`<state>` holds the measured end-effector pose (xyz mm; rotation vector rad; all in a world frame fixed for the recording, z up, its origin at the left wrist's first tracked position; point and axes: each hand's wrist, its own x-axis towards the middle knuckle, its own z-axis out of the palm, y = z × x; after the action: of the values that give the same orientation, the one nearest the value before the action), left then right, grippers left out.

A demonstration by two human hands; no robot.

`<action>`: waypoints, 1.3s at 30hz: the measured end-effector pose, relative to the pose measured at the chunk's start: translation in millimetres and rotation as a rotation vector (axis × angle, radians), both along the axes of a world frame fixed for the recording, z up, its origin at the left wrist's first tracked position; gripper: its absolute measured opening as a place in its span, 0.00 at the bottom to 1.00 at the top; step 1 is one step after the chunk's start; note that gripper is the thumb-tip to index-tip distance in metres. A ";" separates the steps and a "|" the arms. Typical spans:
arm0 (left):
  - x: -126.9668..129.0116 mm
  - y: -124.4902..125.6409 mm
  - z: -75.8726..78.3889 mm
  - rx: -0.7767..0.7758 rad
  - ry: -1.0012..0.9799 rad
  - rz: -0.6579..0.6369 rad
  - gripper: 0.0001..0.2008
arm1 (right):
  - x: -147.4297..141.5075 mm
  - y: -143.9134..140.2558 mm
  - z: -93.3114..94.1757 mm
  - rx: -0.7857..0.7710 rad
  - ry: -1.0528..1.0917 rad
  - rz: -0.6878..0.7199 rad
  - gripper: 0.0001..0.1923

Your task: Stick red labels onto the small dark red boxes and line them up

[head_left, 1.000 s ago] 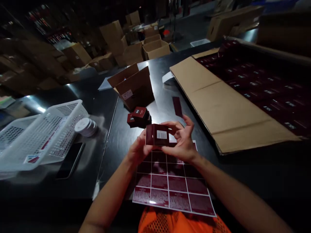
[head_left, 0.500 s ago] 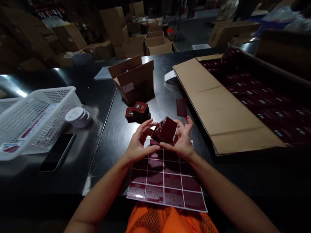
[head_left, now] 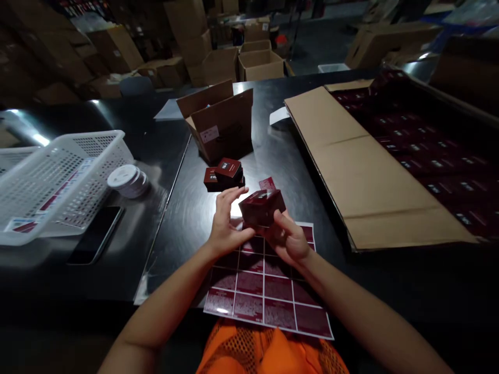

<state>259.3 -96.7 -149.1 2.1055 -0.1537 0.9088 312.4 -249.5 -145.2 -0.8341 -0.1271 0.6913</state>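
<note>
A small dark maroon box (head_left: 262,210) is up in front of me above the table. My right hand (head_left: 290,239) grips it from the right, the thumb pressed on its near side. Behind the box's top edge sticks up a small maroon label (head_left: 267,183). My left hand (head_left: 230,224) is at the box's left end, fingers and thumb spread; whether they touch it I cannot tell. Under both hands lies a sheet of maroon labels (head_left: 249,283) with white grid lines, at the table's front edge. Farther back, several maroon boxes (head_left: 228,170) sit piled together.
An open cardboard carton (head_left: 228,127) stands behind the piled boxes. To the right, a large carton (head_left: 343,166) holds rows of maroon boxes. At left are a white basket (head_left: 113,148), round white lids (head_left: 127,179) and a phone (head_left: 95,236).
The box has turned, so its lettered top shows. My right thumb has come round onto its near side. The label has moved left, from above my right fingers to behind the box.
</note>
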 end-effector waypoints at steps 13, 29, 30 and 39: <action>-4.6 -2.8 4.6 0.006 0.029 0.047 0.26 | 3.9 -2.8 4.7 0.023 0.117 0.267 0.29; -11.1 -8.0 2.0 0.345 -0.080 0.140 0.34 | -11.3 1.8 -20.2 -0.494 -1.000 -0.615 0.43; -12.2 -9.8 0.8 0.313 -0.073 0.121 0.32 | -11.9 1.5 -22.5 -0.509 -1.067 -0.626 0.43; -7.1 -9.2 6.9 -0.180 0.197 0.038 0.18 | 17.9 -36.5 27.7 -0.382 -1.128 -0.674 0.19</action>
<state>252.2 -105.9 -142.3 2.0205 0.0676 0.7046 330.3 -286.0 -117.6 -1.4654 -0.7029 -0.4684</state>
